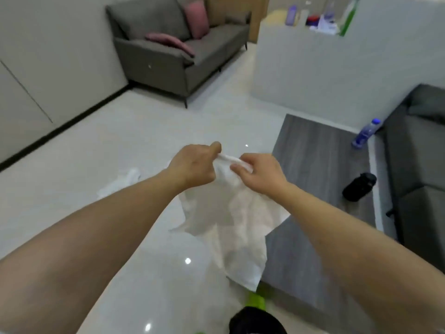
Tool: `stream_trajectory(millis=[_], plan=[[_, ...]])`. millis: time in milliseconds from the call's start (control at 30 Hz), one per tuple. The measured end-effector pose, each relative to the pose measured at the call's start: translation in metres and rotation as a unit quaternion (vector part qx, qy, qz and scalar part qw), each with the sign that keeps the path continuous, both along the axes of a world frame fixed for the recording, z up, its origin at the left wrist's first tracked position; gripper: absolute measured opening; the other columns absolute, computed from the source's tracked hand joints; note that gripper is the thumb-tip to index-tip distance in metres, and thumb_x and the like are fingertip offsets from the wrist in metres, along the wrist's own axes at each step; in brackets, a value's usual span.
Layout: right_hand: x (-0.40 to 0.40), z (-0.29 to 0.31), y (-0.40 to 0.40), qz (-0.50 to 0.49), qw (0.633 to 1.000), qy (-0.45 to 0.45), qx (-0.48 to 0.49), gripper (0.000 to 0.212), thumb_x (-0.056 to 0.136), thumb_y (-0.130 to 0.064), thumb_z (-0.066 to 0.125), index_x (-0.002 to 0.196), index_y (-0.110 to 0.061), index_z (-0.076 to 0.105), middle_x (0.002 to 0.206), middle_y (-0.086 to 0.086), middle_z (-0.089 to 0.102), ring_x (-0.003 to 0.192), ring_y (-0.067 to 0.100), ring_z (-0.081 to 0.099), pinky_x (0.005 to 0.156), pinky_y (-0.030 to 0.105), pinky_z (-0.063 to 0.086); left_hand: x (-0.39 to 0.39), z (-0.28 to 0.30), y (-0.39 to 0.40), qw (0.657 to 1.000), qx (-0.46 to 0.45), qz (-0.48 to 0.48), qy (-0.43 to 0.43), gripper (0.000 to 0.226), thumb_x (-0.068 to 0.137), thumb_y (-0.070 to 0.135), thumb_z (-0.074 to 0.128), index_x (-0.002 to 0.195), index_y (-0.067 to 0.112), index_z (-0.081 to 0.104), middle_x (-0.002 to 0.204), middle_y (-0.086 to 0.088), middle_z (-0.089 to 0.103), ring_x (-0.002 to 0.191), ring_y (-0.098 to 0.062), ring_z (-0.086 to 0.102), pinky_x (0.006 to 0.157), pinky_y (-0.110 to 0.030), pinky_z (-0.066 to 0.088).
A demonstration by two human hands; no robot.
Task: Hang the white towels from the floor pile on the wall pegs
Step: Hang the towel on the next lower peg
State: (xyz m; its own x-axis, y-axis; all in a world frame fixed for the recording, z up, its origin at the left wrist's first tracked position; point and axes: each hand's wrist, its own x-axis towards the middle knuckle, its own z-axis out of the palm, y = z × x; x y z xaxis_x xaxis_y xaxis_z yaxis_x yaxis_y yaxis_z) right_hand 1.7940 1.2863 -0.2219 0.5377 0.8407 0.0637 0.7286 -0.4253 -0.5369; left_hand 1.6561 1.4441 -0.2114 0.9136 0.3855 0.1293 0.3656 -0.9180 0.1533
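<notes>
Bottles [364, 133] on grey table [317, 165]

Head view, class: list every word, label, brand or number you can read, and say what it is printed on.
None can be read.
Blue-capped bottle on the table: label too blurred.
Bottles and packets on the counter: print too small and blurred.
Towel: no text shows.

Both bare forearms reach forward, converging at the middle. The left hand [192, 166] and right hand [261, 171] sit close together, fingers curled in pinches.
</notes>
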Motion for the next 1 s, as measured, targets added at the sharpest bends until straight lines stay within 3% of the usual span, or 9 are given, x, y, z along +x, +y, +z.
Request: stream_trajectory(millis=[100,233,367,467,700,833,1000], plan=[[-0.029,0.073,0.075,0.074,0.995,-0.031,0.064,0.03,0.086,-0.054,0.058,0.062,-0.038,0.052,0.06,-0.013,0.057,0.061,0.005,0.054,0.056,0.026,0.033,-0.054,0.066,0.057,0.989,0.096,0.029,-0.107,0.013,0.087,0.033,0.042,0.088,0.02,0.041,0.069,-0.002,0.061,0.056,-0.03,0.052,0.053,-0.033,0.041],[-0.08,0.141,0.166,0.192,0.971,-0.098,0.101,0.036,0.086,-0.057,0.058,0.065,-0.027,0.058,0.06,-0.008,0.058,0.06,0.007,0.053,0.054,0.029,0.036,-0.139,0.122,0.119,0.959,0.216,0.038,-0.178,0.038,0.093,0.056,0.039,0.084,0.02,0.043,0.064,0.001,0.06,0.051,-0.024,0.054,0.05,-0.025,0.028],[-0.139,0.183,0.253,0.304,0.927,-0.174,0.131,0.041,0.085,-0.059,0.058,0.06,-0.03,0.045,0.057,-0.009,0.053,0.061,0.015,0.053,0.054,0.029,0.032,-0.221,0.148,0.169,0.94,0.278,0.111,-0.163,0.046,0.09,0.062,0.042,0.08,0.018,0.049,0.066,0.001,0.061,0.051,-0.025,0.056,0.049,-0.024,0.026],[-0.192,0.196,0.322,0.387,0.885,-0.21,0.151,0.039,0.087,-0.058,0.057,0.066,-0.026,0.049,0.055,-0.01,0.047,0.061,0.02,0.051,0.055,0.031,0.033,-0.283,0.157,0.204,0.932,0.275,0.179,-0.153,0.051,0.088,0.065,0.041,0.08,0.015,0.05,0.067,-0.003,0.061,0.053,-0.03,0.057,0.049,-0.026,0.029],[-0.342,0.204,0.459,0.537,0.802,-0.186,0.184,0.045,0.089,-0.058,0.055,0.06,-0.028,0.038,0.056,-0.012,0.043,0.063,0.02,0.045,0.053,0.031,0.026,-0.432,0.182,0.257,0.886,0.303,0.348,-0.055,0.053,0.089,0.067,0.036,0.082,0.016,0.05,0.073,-0.004,0.064,0.062,-0.031,0.058,0.053,-0.031,0.031],[-0.441,0.211,0.508,0.621,0.746,-0.138,0.199,0.041,0.089,-0.054,0.057,0.064,-0.022,0.049,0.055,-0.008,0.047,0.063,0.024,0.052,0.055,0.031,0.028,-0.514,0.189,0.256,0.837,0.324,0.44,-0.024,0.05,0.089,0.066,0.036,0.079,0.018,0.047,0.07,-0.004,0.064,0.06,-0.033,0.059,0.052,-0.029,0.028],[-0.576,0.208,0.523,0.727,0.639,-0.124,0.217,0.037,0.09,-0.052,0.057,0.074,-0.019,0.06,0.064,0.001,0.06,0.071,0.029,0.059,0.058,0.031,0.035,-0.615,0.178,0.216,0.78,0.305,0.547,0.019,0.047,0.091,0.065,0.04,0.081,0.019,0.041,0.068,-0.002,0.061,0.057,-0.03,0.057,0.05,-0.03,0.026]])
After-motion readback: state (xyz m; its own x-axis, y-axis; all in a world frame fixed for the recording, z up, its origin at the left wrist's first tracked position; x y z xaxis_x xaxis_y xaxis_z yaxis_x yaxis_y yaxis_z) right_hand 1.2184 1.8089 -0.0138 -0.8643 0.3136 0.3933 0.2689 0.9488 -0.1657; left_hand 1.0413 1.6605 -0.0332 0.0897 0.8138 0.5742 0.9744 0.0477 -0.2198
